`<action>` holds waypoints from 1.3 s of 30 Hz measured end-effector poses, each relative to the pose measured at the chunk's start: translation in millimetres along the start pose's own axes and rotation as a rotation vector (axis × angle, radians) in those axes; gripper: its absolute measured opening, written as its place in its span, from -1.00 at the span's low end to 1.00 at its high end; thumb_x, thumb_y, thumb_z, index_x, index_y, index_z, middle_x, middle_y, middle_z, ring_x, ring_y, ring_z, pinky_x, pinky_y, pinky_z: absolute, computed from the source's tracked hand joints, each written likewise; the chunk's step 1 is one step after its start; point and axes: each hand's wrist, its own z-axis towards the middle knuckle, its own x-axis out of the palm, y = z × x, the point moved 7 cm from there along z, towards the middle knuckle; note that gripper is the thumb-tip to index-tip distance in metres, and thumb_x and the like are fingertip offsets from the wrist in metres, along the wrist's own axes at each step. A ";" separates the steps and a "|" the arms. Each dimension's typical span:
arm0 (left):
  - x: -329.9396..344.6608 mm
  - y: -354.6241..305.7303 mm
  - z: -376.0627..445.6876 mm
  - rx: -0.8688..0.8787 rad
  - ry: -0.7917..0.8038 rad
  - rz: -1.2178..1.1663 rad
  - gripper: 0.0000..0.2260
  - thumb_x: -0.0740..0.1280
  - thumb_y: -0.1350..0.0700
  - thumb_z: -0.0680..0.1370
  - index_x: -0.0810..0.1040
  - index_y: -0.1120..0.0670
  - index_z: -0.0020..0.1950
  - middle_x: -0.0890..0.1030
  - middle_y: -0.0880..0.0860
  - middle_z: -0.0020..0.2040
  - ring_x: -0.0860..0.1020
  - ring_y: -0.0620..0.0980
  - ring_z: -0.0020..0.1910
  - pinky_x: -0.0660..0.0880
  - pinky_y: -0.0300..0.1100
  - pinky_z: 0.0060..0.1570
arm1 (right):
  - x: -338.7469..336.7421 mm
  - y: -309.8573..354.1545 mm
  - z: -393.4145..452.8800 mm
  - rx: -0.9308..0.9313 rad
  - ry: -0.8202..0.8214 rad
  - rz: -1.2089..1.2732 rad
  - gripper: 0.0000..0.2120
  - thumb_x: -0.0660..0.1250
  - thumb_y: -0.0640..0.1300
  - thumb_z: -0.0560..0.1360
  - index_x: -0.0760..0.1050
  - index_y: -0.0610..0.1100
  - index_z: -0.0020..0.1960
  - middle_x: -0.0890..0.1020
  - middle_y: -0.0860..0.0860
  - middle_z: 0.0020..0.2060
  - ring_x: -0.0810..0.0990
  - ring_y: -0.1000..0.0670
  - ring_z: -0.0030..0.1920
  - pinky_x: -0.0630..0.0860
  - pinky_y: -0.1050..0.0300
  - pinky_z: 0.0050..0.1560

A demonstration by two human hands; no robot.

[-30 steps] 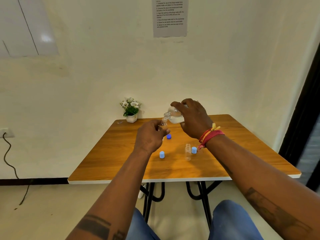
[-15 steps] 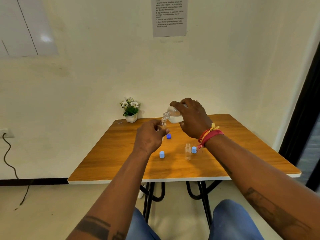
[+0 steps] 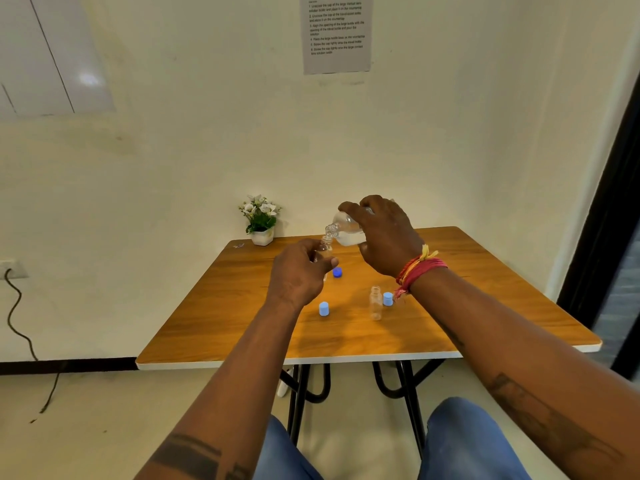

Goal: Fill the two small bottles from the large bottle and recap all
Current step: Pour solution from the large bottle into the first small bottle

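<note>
The large bottle [image 3: 348, 229] is held above the far middle of the table [image 3: 214, 317], tipped so that its open neck points down and to the left. White liquid lies in its lower side. Its mouth is just over the mouth of a small bottle [image 3: 325, 247], very close to it; whether the two rims touch cannot be told.

The right hand [image 3: 384, 237] is closed around the body of the large bottle from above, with the fingers curled over the top and the thumb underneath. Red and yellow threads [image 3: 417, 268] are tied around this wrist.

The left hand [image 3: 299, 271] is closed around the small bottle and holds it nearly upright off the table. Only the neck and a little of the clear body show above the fingers, so the level of liquid inside cannot be seen.

On the table, a dark blue cap [image 3: 337, 272] lies just right of the left hand. A light blue cap [image 3: 323, 308] stands nearer the front edge. The second small bottle [image 3: 375, 302] stands upright and uncapped, and it looks empty. Another light blue cap [image 3: 388, 298] stands just beside it on its right.

A small potted plant [image 3: 261, 220] with white flowers stands at the far left corner of the table, against the wall. A printed sheet [image 3: 336, 32] hangs on the wall above.
</note>
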 end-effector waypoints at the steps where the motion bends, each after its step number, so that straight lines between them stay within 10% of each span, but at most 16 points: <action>1: -0.1 -0.1 -0.1 -0.001 -0.002 0.003 -0.59 0.49 -0.03 0.53 0.60 0.04 0.35 0.63 -0.08 -0.02 0.52 -0.15 -0.10 0.30 -0.43 -0.26 | 0.4 -0.1 0.0 0.001 0.002 0.001 -0.29 0.45 -0.29 0.37 0.37 0.06 0.45 0.48 -0.11 0.21 0.48 -0.17 0.15 0.50 -0.06 0.18; 39: 0.9 3.3 -2.0 -0.007 0.010 -0.013 -0.69 0.50 -0.03 0.52 0.66 0.00 0.24 0.68 -0.07 0.02 0.54 -0.16 -0.11 0.33 -0.38 -0.25 | 2.0 2.6 -2.0 0.010 -0.012 0.000 -0.27 0.49 -0.29 0.35 0.38 0.06 0.45 0.50 -0.13 0.23 0.49 -0.19 0.19 0.49 -0.09 0.21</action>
